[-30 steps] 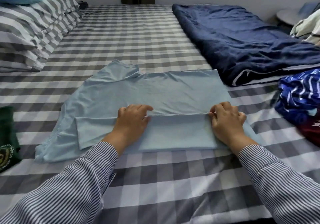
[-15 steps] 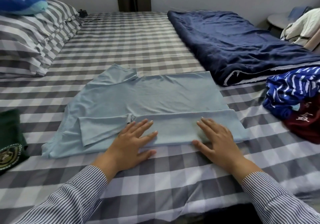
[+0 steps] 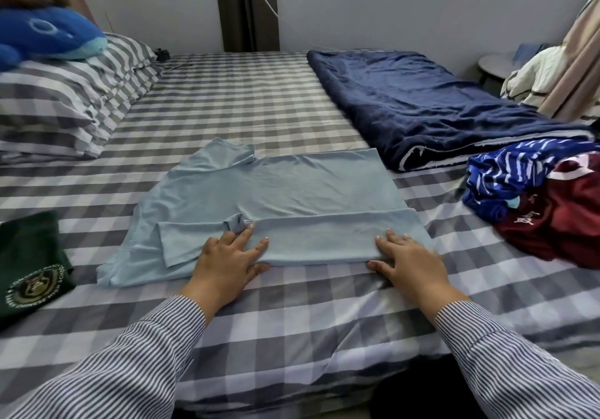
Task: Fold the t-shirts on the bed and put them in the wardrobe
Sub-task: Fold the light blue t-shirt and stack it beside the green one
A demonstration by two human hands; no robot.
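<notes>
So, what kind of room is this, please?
Most likely a bedroom: a checked bed with striped pillows, a navy quilt, and t-shirts such as the light blue one laid out for folding.

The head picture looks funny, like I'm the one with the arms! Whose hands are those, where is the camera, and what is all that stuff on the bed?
The camera sits on a person's head and looks down, so you see their own two arms in striped sleeves. There is no robot here. The left hand and the right hand lie flat on a light blue t-shirt, pressing down its folded near edge. Neither has a grip on anything. The shirt lies on a checked bed. To the right waits a pile of blue striped and dark red clothes, with a navy blanket behind it. At the left lie a folded green shirt, striped pillows and a blue plush toy.
</notes>
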